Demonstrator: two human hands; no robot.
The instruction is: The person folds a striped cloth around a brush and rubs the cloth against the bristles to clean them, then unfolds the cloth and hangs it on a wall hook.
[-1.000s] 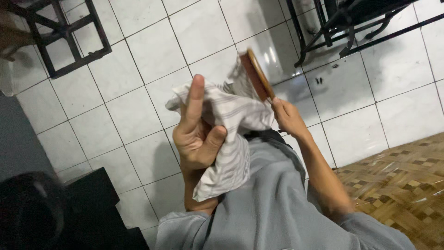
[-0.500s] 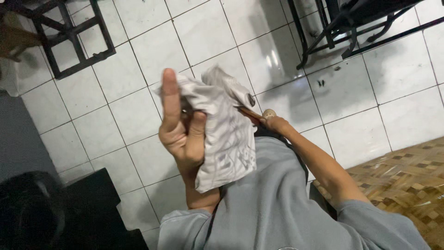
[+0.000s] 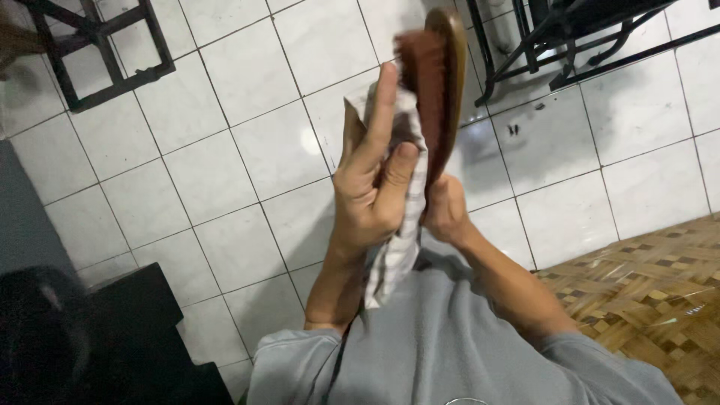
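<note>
Tiles [image 3: 225, 135] fill the far left and middle of my view, white with dark grout, a black frame [image 3: 97, 52] standing on them at the top left and something dark and blurred low in the corner. Next comes my left hand [image 3: 371, 199], raised in front of my chest. Its fingers [image 3: 382, 112] are closed around a checked cloth [image 3: 401, 232], the forefinger stretched straight up along it and the thumb pressing the fabric from the near side; the loose end hangs down toward my grey shirt [image 3: 450, 352].

Just right of that, and touching the cloth, is the brush [image 3: 442, 82]. It stands nearly upright, long axis running from my right hand up and away toward the top of the view, tilted a little right. Its reddish bristles face left, into the cloth and my left forefinger; the wooden back faces right. My right hand [image 3: 446, 214] grips its lower end, fingers shut on the handle, so this hand carries it while the left only meets it through the cloth. The two hands sit just beside each other, the brush head above both.

Further right, black metal legs [image 3: 555, 45] cross the tiles, and a woven mat [image 3: 652, 292] lies at the bottom right.
</note>
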